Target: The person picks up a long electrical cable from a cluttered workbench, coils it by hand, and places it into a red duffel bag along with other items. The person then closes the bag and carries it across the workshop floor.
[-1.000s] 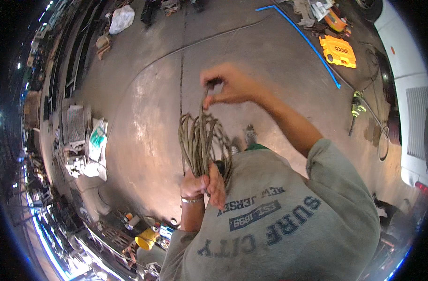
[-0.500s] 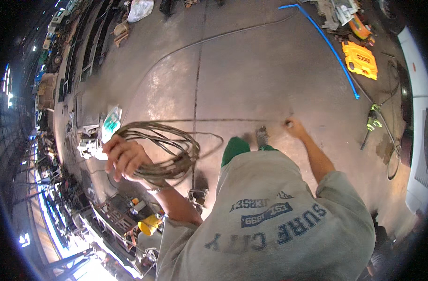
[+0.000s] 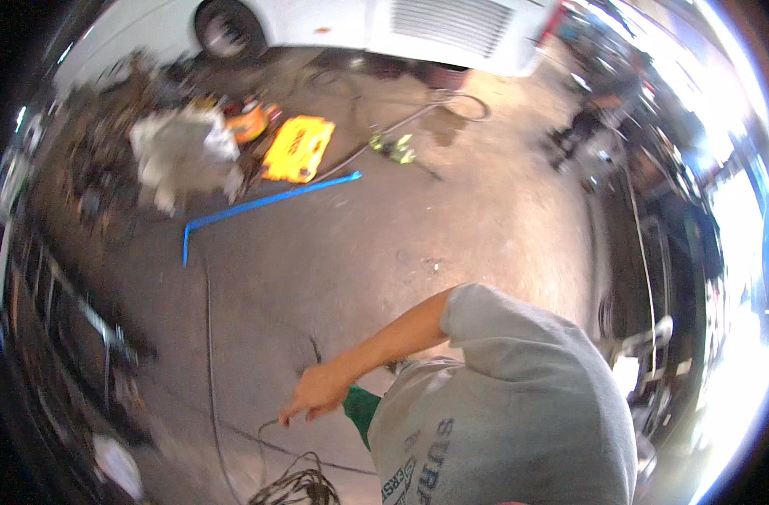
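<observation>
My right hand (image 3: 313, 396) reaches across the front of my body, its fingers closed on a dark cable. From the fingers a strand of that cable curves down to a loose coil (image 3: 300, 486) of it at the lower edge, partly cut off by the frame. A short dark piece, blurred, sticks up just beyond the hand; whether it is the cable's end is unclear. My left hand is out of the picture.
A blue bent strip (image 3: 275, 200) lies on the floor, near a yellow case (image 3: 298, 150) and greenish-yellow clamp-like pieces (image 3: 393, 149). A long hose (image 3: 210, 337) runs along the left. A white vehicle (image 3: 334, 25) stands at the back; blurred equipment lines the right.
My view has swung to the right, bringing the white vehicle to the top. My right hand has come across toward the cable coil. My left hand has left the view.
</observation>
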Motion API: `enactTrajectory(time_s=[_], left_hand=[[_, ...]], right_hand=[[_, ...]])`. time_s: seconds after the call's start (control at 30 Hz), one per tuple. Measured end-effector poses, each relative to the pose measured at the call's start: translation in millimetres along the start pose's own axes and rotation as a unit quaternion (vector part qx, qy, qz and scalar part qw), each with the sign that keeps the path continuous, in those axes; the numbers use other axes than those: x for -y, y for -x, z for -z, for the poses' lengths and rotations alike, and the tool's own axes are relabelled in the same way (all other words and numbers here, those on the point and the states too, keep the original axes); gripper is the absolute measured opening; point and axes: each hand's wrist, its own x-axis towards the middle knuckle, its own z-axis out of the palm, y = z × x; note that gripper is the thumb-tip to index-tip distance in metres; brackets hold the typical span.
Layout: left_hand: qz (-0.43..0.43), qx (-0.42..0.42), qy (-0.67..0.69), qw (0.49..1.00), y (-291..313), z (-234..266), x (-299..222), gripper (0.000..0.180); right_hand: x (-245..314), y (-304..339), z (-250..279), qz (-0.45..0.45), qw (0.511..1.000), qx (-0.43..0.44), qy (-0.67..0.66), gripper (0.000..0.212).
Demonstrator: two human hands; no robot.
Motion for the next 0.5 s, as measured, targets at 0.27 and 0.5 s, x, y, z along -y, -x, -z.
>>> enactTrajectory(time_s=[0.27, 0.5], left_hand=[[0.272, 0.269, 0.171, 0.908, -179, -26, -48, 0.057], [0.228, 0.289, 0.139, 0.919, -292, -90, -50, 0.03]], right_hand=[[-6, -78, 123, -0.153, 0.89, -0.417, -0.099, 0.054], [-61, -14, 253, -0.305, 0.742, -0.592, 0.079, 0.048]])
